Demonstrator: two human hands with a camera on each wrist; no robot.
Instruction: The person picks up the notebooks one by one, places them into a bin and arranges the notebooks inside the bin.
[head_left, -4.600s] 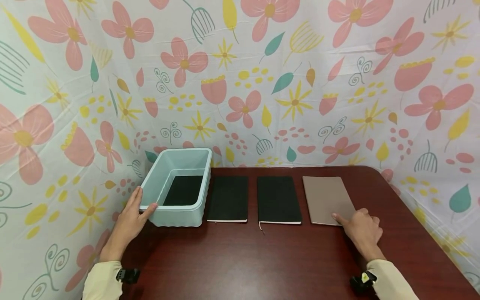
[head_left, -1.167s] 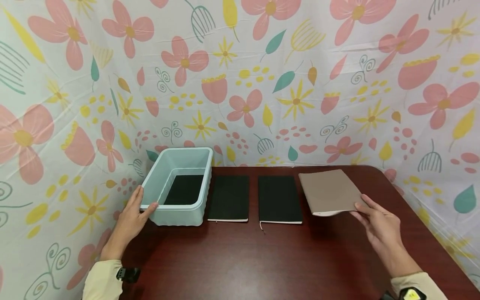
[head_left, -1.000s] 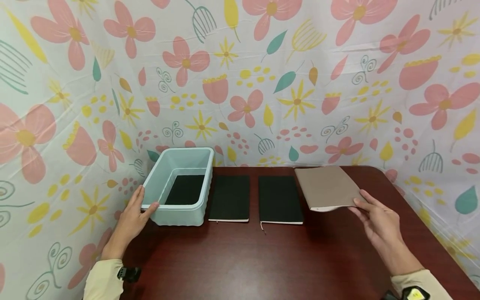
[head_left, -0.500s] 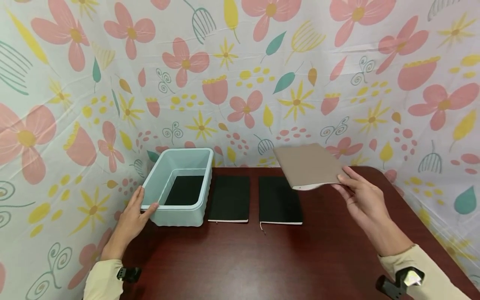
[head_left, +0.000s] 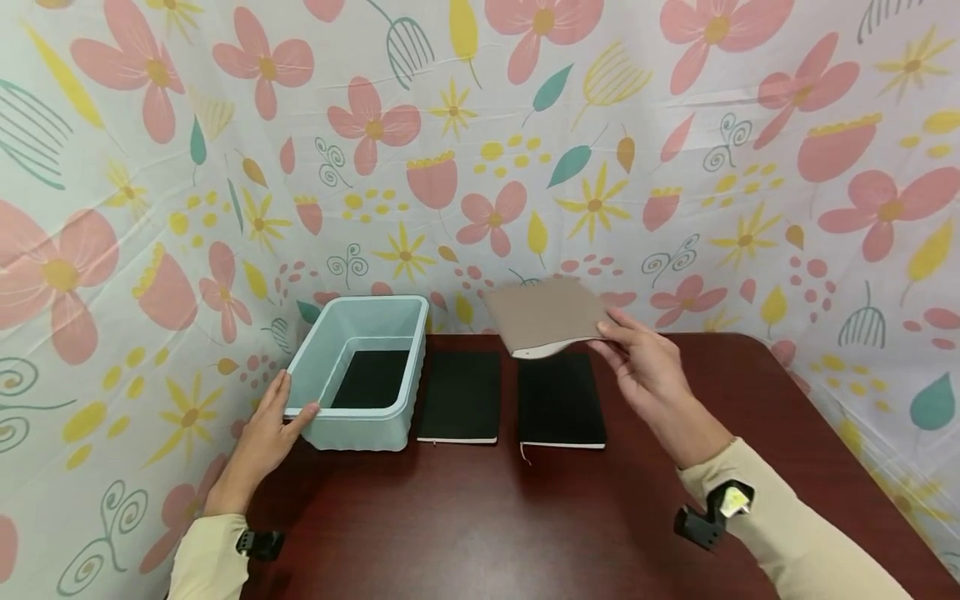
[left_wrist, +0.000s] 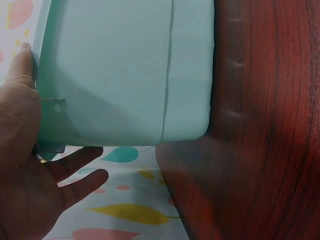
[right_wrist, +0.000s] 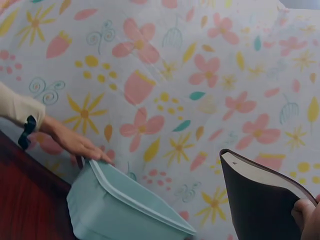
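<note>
Head: matte, bowed notebook (head_left: 542,315) in right fingers (head_left: 632,321)

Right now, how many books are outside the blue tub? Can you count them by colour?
Black notebooks: 2
Grey-brown notebook: 1
Total: 3
I left out the flat black thing inside the blue tub.

A black notebook (head_left: 459,400) and a second black notebook (head_left: 561,410) are lying flat, side by side and apart, on a glossy red-brown tabletop (head_left: 450,517); a ribbon (head_left: 526,455) is trailing from the second. Behind, white fabric (head_left: 480,108) is hanging, displaying pink flowers (head_left: 495,218) and teal leaves (head_left: 570,166).
</note>
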